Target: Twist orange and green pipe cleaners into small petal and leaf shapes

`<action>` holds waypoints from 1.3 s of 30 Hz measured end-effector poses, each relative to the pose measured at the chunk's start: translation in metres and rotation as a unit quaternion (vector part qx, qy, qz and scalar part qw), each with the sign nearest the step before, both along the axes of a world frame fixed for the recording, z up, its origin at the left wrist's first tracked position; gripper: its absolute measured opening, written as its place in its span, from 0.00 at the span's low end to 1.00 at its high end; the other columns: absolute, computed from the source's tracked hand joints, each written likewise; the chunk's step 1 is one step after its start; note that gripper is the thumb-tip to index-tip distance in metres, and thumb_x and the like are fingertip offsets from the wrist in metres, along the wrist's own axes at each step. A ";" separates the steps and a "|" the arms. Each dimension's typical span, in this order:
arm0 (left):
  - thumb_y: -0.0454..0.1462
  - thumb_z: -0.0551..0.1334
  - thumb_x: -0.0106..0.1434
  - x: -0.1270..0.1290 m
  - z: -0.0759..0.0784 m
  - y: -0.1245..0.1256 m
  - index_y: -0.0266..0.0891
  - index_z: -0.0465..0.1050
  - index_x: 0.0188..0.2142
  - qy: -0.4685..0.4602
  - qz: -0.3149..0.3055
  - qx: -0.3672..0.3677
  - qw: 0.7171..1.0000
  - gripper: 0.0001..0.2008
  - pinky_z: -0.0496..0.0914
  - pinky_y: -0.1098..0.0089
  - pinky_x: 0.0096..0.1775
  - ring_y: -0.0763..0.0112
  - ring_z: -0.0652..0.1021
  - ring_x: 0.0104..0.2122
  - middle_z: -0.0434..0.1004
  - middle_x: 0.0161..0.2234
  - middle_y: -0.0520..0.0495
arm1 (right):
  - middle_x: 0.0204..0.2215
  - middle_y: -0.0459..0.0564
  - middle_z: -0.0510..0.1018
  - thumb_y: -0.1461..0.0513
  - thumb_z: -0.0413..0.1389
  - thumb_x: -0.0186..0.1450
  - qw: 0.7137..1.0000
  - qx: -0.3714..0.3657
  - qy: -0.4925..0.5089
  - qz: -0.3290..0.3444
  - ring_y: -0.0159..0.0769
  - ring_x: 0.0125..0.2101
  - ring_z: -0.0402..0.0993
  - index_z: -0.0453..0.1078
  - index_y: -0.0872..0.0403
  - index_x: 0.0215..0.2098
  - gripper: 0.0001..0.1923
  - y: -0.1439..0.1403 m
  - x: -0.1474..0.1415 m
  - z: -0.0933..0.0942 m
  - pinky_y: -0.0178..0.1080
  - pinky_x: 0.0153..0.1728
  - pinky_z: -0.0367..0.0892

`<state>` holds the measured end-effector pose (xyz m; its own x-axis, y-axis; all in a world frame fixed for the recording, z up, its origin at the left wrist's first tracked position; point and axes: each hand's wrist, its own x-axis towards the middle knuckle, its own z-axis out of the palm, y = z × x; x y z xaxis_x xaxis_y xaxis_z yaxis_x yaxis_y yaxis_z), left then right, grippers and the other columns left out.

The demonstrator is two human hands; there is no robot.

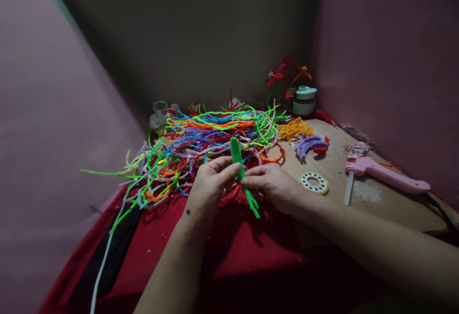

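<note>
Held upright just in front of the tangled heap of many-coloured fuzzy pipe cleaners (201, 137): a bright green pipe-cleaner piece, thick and rounded at the top, thin and loose at the bottom (236, 156). Touching neither the heap nor the red cloth (244, 247) spread below it.

Left hand (211, 180) nearly closed, thumb and forefinger pinching the green piece at mid-height from the heap's left side. Right hand (272, 185) likewise curled, fingertips gripping the thin stem just under that pinch, remaining fingers folded loosely.

Judging by the grips, mid-way through shaping or twisting the green piece: thick part formed, tail end unworked and splayed. Any further turn calling for a firm hold at the pinch point, so as not to let the wound part slacken, and for a fingertip grip close to the loose tail.

Right of the heap, on a worn wooden board (376, 199): a small yellow pipe-cleaner bundle (294, 128), a purple one (308, 144), a flat white ring with holes (314, 181), and farther right a pink glue gun (383, 175). Behind the heap's right end: a round white and pale-teal container (304, 100) and red and orange pipe-cleaner flowers (283, 72).
</note>
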<state>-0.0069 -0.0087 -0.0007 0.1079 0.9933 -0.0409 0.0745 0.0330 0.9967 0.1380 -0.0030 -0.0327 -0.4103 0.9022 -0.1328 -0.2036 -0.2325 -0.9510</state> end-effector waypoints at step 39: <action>0.39 0.67 0.49 0.003 -0.004 0.005 0.36 0.73 0.27 -0.040 0.203 0.170 0.964 0.08 0.58 0.78 0.19 0.81 0.62 0.18 0.63 0.19 0.56 | 0.09 0.38 0.60 0.62 0.54 0.56 0.990 0.042 -0.088 0.099 0.21 0.10 0.51 0.65 0.57 0.19 0.10 -0.008 -0.003 0.001 0.30 0.14 0.45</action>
